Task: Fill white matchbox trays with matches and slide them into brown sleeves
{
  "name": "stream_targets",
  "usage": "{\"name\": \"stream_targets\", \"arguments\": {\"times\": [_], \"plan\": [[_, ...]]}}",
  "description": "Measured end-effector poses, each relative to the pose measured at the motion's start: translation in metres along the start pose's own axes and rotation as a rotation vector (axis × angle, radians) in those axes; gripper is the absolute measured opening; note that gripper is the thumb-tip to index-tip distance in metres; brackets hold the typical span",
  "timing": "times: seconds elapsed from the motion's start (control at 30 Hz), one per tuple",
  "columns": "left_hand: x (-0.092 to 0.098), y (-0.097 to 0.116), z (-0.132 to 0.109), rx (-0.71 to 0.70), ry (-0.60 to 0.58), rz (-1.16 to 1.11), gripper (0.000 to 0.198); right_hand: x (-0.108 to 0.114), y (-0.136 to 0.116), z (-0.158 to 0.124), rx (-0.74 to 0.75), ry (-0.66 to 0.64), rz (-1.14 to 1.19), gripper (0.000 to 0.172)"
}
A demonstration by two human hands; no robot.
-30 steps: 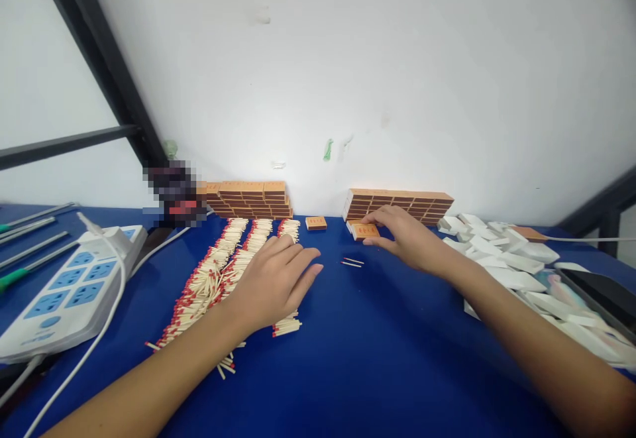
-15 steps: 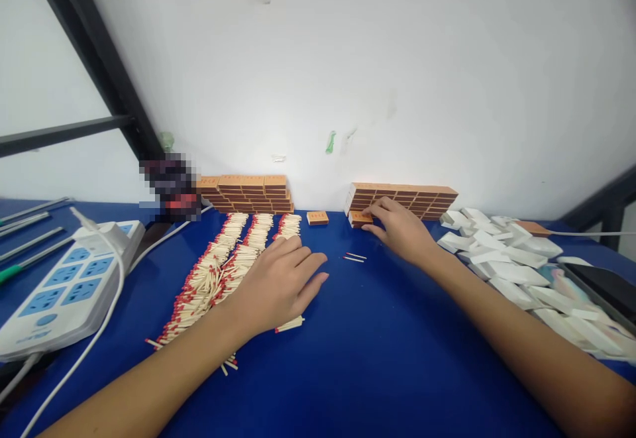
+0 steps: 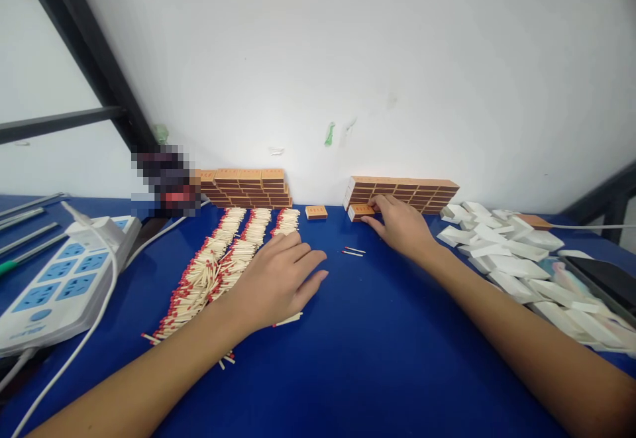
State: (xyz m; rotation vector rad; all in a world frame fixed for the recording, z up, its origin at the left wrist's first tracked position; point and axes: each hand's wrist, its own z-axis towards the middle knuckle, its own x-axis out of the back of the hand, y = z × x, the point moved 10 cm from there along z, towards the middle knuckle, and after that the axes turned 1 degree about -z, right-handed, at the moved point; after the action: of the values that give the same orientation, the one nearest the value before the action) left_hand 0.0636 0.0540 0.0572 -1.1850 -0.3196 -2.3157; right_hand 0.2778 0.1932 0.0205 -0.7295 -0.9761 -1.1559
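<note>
My right hand (image 3: 400,226) pinches an orange matchbox (image 3: 361,211) with thumb and fingers, pressing it against the foot of the right stack of orange matchboxes (image 3: 402,193) by the wall. My left hand (image 3: 275,279) lies flat, fingers stretched out, on rows of red-tipped matches (image 3: 218,266) spread on the blue table (image 3: 368,345). Two loose matches (image 3: 354,251) lie between my hands. A single orange matchbox (image 3: 317,211) sits alone between the two stacks.
A second stack of orange matchboxes (image 3: 246,188) stands at the back left. White inner trays (image 3: 507,259) are heaped at the right. A white power strip (image 3: 64,279) with its cable lies at the left, beside metal rods (image 3: 30,239).
My right hand carried the orange matchbox away from me and set it against the base of the right stack. My left hand stayed on the matches.
</note>
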Motion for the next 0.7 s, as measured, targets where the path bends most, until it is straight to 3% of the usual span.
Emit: {"name": "stream_targets", "arguments": {"times": [0.13,0.3,0.47,0.6,0.7], "plan": [[0.000,0.000,0.000,-0.002,0.004,0.001,0.022,-0.011,0.006,0.002,-0.074,-0.067,0.026,0.029],[-0.002,0.000,0.000,0.008,-0.007,-0.015,0.021,-0.018,0.007,0.004,-0.097,-0.048,0.101,0.030],[-0.002,-0.004,0.000,0.018,-0.016,-0.015,0.023,0.001,0.013,0.004,-0.081,-0.035,0.150,0.029],[-0.003,-0.012,-0.004,0.043,-0.021,-0.001,0.023,0.027,0.047,-0.006,-0.075,-0.123,0.133,0.026],[-0.004,-0.019,-0.004,0.046,-0.008,0.006,0.023,0.031,0.079,-0.021,-0.113,-0.258,0.118,0.031]]}}
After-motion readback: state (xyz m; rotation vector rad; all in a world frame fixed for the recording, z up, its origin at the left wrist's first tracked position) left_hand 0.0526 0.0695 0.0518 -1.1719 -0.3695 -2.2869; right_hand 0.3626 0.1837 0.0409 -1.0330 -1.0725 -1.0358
